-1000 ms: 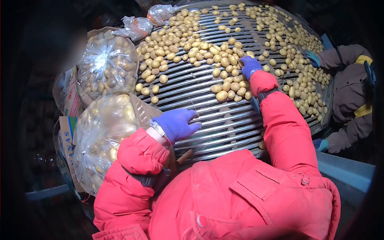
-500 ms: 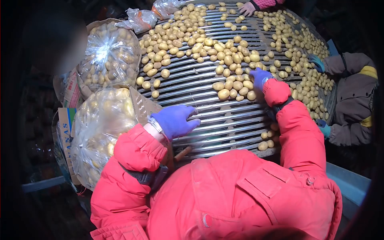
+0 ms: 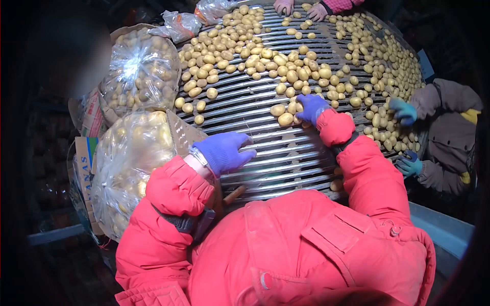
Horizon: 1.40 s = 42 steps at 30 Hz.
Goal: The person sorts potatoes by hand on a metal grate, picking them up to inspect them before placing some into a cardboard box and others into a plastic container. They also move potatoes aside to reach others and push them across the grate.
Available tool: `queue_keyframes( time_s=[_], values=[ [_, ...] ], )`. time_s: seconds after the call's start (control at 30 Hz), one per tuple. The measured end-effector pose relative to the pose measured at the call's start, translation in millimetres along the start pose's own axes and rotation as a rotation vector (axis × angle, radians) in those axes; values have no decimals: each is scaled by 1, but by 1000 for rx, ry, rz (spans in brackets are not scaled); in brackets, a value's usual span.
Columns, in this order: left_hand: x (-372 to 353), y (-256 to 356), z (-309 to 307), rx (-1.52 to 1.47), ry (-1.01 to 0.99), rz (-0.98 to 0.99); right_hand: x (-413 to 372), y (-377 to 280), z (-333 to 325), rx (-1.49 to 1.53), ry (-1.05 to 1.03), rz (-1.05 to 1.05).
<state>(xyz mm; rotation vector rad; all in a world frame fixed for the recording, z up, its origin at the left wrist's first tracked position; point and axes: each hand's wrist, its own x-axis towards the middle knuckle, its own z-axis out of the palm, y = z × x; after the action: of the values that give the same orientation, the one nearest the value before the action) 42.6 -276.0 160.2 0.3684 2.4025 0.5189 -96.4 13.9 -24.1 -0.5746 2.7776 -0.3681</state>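
Note:
My left hand (image 3: 224,151), in a purple glove, lies flat on the bare metal roller bars (image 3: 265,153) with its fingers apart and holds nothing. My right hand (image 3: 310,107), also gloved in purple, is curled over a small cluster of yellow potatoes (image 3: 284,115) in the middle of the rollers. Whether it grips one is hidden by the glove. Many more potatoes (image 3: 240,53) lie spread across the far and right parts of the rollers.
Two clear bags full of potatoes (image 3: 140,71) (image 3: 127,163) sit in cardboard boxes at the left edge. A co-worker in a brown jacket has teal-gloved hands (image 3: 403,111) at the right side. Another person's hands (image 3: 301,7) reach in at the far end.
My right hand has pulled back toward me and shifted left onto the potato cluster. My left hand has barely moved. The co-worker's teal gloves have shifted and a second far hand has appeared.

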Motion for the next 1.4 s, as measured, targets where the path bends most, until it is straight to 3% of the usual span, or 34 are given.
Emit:
queue_keyframes(
  time_s=[0.3, 0.43, 0.53, 0.67, 0.77, 0.97, 1.1, 1.13, 1.23, 1.33, 1.4],
  values=[
    [0, 0, 0, -18, -5, 18, -17, 0, 2, -10, -310, -35],
    [0, 2, -3, -47, -24, -27, -21, 0, 1, 18, -262, -4],
    [-1, 3, -5, -68, -23, -49, -32, 2, 2, 54, -11, -10],
    [-2, 3, 1, -47, 4, -11, -36, -35, 15, 125, 82, -267],
    [1, 1, 1, -42, 5, 3, -36, -81, 20, -145, -132, -301],
    [1, 0, 0, -38, 6, 17, -23, -112, 17, -574, -339, -209],
    [2, -7, 4, -30, 28, 44, 6, -97, 45, -439, -391, -242],
    [2, -6, 3, -30, 27, 42, 7, -86, 61, -362, -275, -200],
    [-1, 6, -4, -78, -35, -25, 11, -78, 32, -271, -418, -226],
    [-3, 13, -7, -91, -75, -85, -41, -93, -40, -32, -406, -77],
    [-1, 8, -3, -101, -51, -11, -50, -81, -34, 68, -356, -69]
  ],
)
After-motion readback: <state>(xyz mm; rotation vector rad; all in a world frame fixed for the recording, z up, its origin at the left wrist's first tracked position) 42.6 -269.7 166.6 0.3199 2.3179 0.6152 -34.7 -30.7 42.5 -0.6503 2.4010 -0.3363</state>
